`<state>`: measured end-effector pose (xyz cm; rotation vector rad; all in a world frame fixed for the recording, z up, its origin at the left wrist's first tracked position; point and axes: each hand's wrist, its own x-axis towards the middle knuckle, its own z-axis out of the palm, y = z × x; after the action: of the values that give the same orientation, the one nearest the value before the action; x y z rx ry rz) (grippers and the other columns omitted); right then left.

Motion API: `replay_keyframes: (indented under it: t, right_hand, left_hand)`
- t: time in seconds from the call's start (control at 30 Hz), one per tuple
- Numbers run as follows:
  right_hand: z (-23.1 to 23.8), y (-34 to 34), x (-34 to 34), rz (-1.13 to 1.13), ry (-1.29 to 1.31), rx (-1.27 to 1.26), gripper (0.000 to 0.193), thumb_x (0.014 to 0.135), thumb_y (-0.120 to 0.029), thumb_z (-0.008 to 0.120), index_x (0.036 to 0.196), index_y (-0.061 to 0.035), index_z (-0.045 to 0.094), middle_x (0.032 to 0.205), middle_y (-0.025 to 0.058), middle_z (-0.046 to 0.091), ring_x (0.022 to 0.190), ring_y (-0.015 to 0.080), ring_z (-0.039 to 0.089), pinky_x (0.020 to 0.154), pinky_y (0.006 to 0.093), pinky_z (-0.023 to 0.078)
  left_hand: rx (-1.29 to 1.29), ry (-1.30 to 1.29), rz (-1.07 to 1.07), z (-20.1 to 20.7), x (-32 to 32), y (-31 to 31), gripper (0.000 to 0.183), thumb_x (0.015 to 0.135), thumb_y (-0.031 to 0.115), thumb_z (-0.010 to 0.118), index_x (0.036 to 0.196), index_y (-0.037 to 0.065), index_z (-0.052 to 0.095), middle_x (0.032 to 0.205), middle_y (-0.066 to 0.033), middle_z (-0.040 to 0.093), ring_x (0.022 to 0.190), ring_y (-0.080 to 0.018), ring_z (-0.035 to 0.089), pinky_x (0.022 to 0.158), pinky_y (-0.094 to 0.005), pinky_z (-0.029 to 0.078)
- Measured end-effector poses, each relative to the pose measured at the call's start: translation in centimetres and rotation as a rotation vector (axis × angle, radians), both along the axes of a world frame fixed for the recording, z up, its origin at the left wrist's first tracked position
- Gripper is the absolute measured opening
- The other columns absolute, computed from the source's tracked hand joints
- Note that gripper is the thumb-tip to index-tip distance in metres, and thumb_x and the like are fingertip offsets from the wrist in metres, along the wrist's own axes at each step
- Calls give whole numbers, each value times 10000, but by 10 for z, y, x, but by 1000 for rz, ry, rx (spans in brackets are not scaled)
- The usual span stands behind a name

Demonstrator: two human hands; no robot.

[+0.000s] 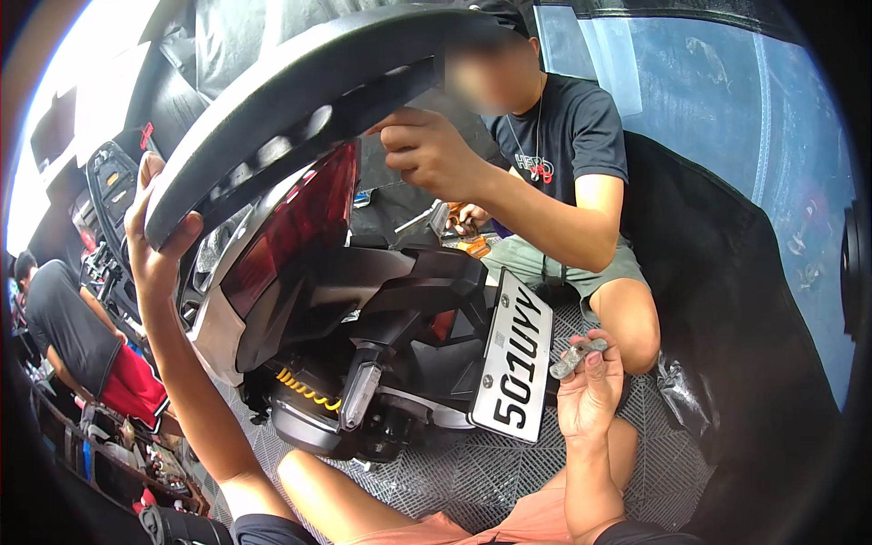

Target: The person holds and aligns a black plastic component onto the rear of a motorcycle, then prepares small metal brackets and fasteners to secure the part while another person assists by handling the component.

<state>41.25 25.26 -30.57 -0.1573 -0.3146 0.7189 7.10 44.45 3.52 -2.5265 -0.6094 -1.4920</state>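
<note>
My left hand (163,227) is closed round the lower left end of a long, curved black part (245,118), possibly a seat or grab rail, raised over the tail of a motorcycle (363,291). Its inner side has ridges and recesses. In my right hand (590,391) a small, oblong grey metal piece (577,357) is held between thumb and fingers, beside the white licence plate (516,363). Across from me, a co-worker's hand (422,150) reaches under the black part near the red tail light (295,222). The co-worker's other hand (472,216) is by an orange-and-black tool (472,243).
The co-worker (572,154) sits close behind the plate. A yellow spring (304,389) and a turn signal (361,395) show on the motorcycle. Grey grid mats (658,454) cover the floor. Another person (77,318) bends over at the far left, near scattered parts.
</note>
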Motion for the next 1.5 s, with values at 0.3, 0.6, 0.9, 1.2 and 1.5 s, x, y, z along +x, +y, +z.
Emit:
replay_keyframes:
  t: [0.3,0.6,0.9,1.2,1.5]
  right_hand:
    - [-1,0,2,0,-7,-3,394,898,-98,792,1216,-43,565,1084,133,727,1014,201,720,828,336,649]
    - [-4,2,1,13,-6,2,365,908,-91,781,1204,-42,574,1077,118,721,1028,197,717,828,328,649]
    - [-5,3,1,4,4,-1,344,915,-88,775,1194,-40,579,1073,116,722,1035,201,719,820,328,653]
    - [-5,2,2,-3,7,-7,325,922,-88,766,1184,-39,581,1070,128,726,1001,202,726,820,335,655]
    - [-3,2,2,-9,2,0,329,922,-86,766,1185,-35,575,1069,126,721,1015,206,720,824,333,652]
  left_hand:
    - [-9,-3,12,0,-2,1,556,667,297,822,1089,-37,681,1122,-82,502,1166,-248,457,1074,-369,294]
    - [-23,-13,4,-1,5,-4,544,672,330,816,1048,-34,668,1075,-69,463,1101,-233,436,1022,-354,305]
    - [12,-9,-18,-1,8,-5,555,681,359,822,1044,-32,670,1054,-65,461,1084,-228,433,1007,-351,309]
    - [0,-15,-6,-2,3,-1,559,679,373,817,1035,-32,670,1040,-60,466,1067,-226,439,992,-357,319]
    - [28,-12,25,-1,7,-4,530,637,331,797,996,-35,661,1044,-70,470,1080,-236,446,1026,-359,310]
